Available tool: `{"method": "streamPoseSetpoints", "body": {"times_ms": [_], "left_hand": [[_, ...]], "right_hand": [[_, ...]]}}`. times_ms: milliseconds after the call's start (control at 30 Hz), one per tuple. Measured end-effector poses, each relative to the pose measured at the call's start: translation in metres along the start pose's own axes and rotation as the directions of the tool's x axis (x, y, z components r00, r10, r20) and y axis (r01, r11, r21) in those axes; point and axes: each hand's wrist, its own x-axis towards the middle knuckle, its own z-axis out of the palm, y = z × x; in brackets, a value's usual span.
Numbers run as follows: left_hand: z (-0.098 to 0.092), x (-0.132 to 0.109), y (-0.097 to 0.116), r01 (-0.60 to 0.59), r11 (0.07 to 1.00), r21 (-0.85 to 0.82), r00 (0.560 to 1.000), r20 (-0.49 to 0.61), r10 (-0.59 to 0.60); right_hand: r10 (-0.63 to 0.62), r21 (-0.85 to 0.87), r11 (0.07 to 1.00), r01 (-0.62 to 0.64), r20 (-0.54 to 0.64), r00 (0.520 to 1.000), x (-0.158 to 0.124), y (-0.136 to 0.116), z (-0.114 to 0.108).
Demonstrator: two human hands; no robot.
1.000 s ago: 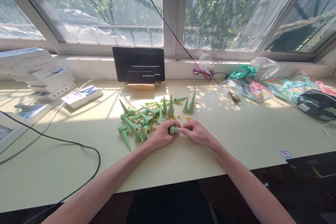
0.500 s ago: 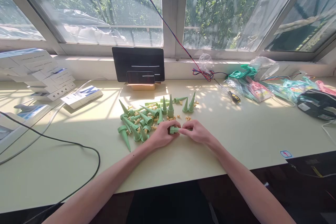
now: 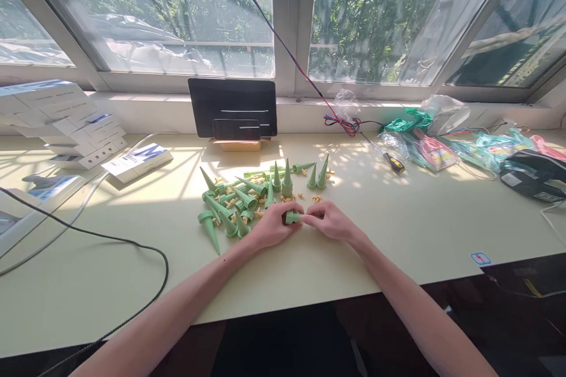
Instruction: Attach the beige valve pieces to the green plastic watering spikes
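My left hand (image 3: 276, 225) is closed round a green plastic watering spike (image 3: 290, 218), whose ribbed collar shows between thumb and fingers. At the spike's right end, my right hand (image 3: 329, 221) pinches with thumb and forefinger; whatever small part sits between those fingertips is hidden. Left of my hands lies a heap of green cone-shaped spikes (image 3: 247, 199) mixed with small yellowish valve pieces. Several cones, such as one spike (image 3: 287, 179), stand point-up just behind my hands. A few loose yellowish pieces (image 3: 316, 199) lie near my right knuckles.
A tablet (image 3: 232, 106) and a phone (image 3: 236, 129) lean on a stand at the back. White boxes (image 3: 66, 121) are stacked left, near a black cable (image 3: 132, 241). A screwdriver (image 3: 393, 162), plastic bags (image 3: 433, 150) and a black pouch (image 3: 537, 174) lie right.
Almost nothing differs. Both hands keep the same hold on the green spike, and the view has shifted very slightly.
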Motion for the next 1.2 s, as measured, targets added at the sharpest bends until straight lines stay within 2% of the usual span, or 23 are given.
{"method": "streamPoseSetpoints", "body": {"times_ms": [1200], "left_hand": [[-0.0010,0.0003,0.0013,-0.017,1.000,-0.011,1.000,-0.004,0.017]], "right_hand": [[-0.007,-0.037,0.999,0.008,0.034,0.999,0.0012,-0.0002,-0.0033]]}}
